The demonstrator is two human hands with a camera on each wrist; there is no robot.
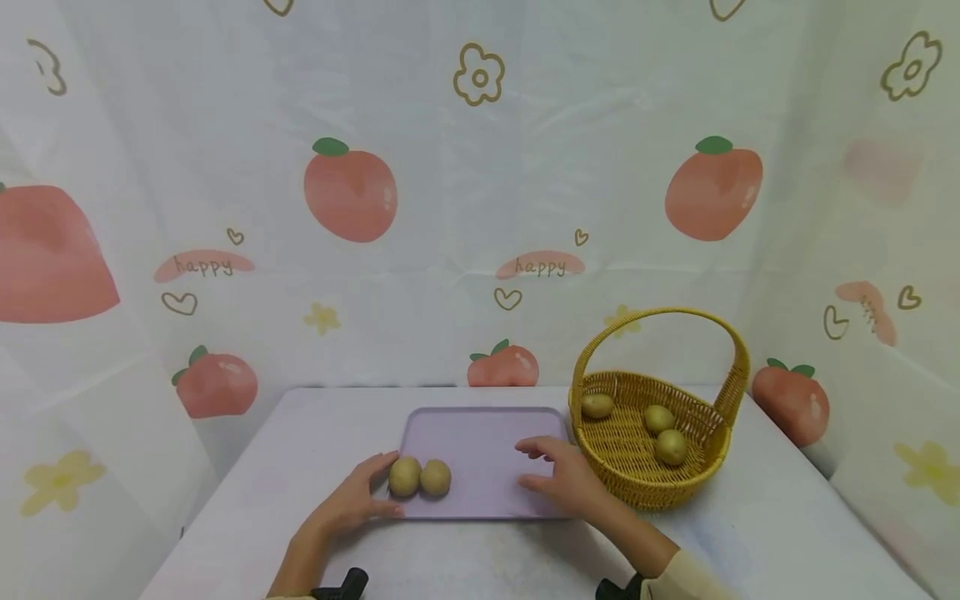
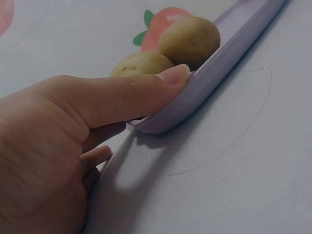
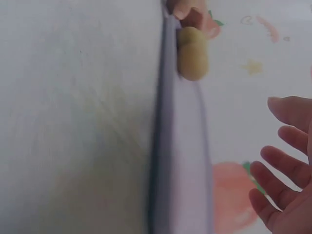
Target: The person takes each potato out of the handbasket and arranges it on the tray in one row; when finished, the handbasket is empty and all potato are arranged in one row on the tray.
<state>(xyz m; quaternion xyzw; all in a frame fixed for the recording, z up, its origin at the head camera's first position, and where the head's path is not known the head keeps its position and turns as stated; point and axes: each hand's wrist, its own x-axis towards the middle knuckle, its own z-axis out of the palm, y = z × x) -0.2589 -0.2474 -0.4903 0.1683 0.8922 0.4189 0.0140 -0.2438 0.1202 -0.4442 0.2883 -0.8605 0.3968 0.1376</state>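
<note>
A lilac tray (image 1: 487, 458) lies on the white table. Two potatoes sit side by side in its left end, a left potato (image 1: 405, 477) and a right potato (image 1: 436, 478). My left hand (image 1: 352, 497) grips the tray's near left corner; in the left wrist view its thumb (image 2: 161, 87) lies along the rim, and the other fingers are partly hidden behind the corner. Over the tray's right end, my right hand (image 1: 564, 477) is held with fingers spread and nothing in it. The right wrist view shows those fingers (image 3: 280, 163) apart from the tray.
A yellow woven basket (image 1: 651, 492) with a tall arched handle stands just right of the tray. Inside it lie three potatoes, one at the left (image 1: 597, 406) and two near the right side. A white fruit-print curtain (image 1: 420, 325) hangs behind the table (image 1: 315, 433).
</note>
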